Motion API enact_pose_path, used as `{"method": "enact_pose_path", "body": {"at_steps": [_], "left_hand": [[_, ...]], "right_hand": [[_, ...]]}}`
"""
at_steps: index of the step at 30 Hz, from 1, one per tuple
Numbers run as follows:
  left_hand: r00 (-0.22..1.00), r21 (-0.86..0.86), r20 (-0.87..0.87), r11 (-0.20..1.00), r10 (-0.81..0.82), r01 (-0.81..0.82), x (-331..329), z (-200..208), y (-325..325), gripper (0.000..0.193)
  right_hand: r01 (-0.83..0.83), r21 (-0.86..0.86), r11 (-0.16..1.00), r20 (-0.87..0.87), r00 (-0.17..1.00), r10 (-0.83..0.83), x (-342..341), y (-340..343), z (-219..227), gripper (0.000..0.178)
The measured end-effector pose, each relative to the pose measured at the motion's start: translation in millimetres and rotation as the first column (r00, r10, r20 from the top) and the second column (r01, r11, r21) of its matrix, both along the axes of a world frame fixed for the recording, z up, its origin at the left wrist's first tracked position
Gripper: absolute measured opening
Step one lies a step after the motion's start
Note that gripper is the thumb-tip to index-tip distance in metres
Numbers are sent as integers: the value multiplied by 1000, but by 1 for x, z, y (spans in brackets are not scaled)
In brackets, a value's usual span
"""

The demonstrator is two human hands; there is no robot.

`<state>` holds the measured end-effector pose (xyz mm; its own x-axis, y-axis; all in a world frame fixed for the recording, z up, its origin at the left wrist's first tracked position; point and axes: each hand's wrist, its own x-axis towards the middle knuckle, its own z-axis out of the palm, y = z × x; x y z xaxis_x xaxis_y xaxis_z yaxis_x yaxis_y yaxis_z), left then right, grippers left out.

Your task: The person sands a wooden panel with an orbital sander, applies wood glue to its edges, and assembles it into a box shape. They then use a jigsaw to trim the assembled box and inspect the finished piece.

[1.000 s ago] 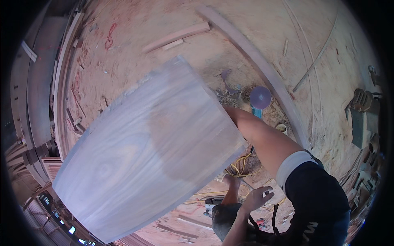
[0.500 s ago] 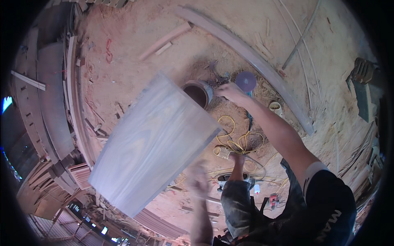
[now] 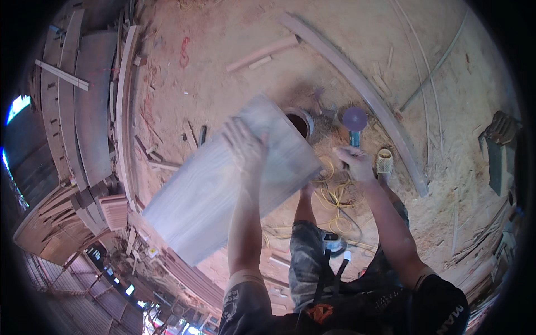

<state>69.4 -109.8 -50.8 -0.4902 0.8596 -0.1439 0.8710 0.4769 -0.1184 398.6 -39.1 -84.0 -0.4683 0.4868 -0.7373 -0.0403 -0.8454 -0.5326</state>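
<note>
A broad wooden panel (image 3: 195, 206) with pale grain lies slanted to my left, its far right corner beside a round, dark-mouthed container (image 3: 310, 124). My left hand (image 3: 245, 146) rests flat on the panel's upper part, fingers stretched out. To the right of the panel, my right hand (image 3: 356, 162) is closed with curled fingers; what they hold, if anything, is hidden. Just beyond it a sander (image 3: 354, 120) with a purple disc and teal body lies on the ground.
Yellow cord (image 3: 335, 206) loops on the dusty floor near my feet, one in a woven light shoe (image 3: 384, 161). A long curved timber (image 3: 357, 84) runs along the far right. Planks (image 3: 92, 111) stack at the left, with a shorter beam (image 3: 262, 53) farther off.
My left hand has come up from near my body onto the panel. My right hand has drawn back from beside the container, toward me. The whole view has shifted somewhat.
</note>
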Motion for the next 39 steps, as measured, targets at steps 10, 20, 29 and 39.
{"method": "enact_pose_path", "body": {"at_steps": [10,20,29,39], "left_hand": [[994,24,78,997,-76,74,-120,101,-126,86],[983,-58,-46,982,176,-179,-159,163,-234,80],[985,-39,-18,984,172,-172,-162,160,-238,80],[966,50,234,994,-109,100,-157,112,-164,84]], "right_hand": [[54,137,989,-107,993,-40,-223,-43,53,19],[-192,841,505,195,980,48,-400,-123,87,21],[-659,751,37,648,747,152,-405,-157,115,86],[-657,752,52,637,745,195,-359,-127,87,86]]}}
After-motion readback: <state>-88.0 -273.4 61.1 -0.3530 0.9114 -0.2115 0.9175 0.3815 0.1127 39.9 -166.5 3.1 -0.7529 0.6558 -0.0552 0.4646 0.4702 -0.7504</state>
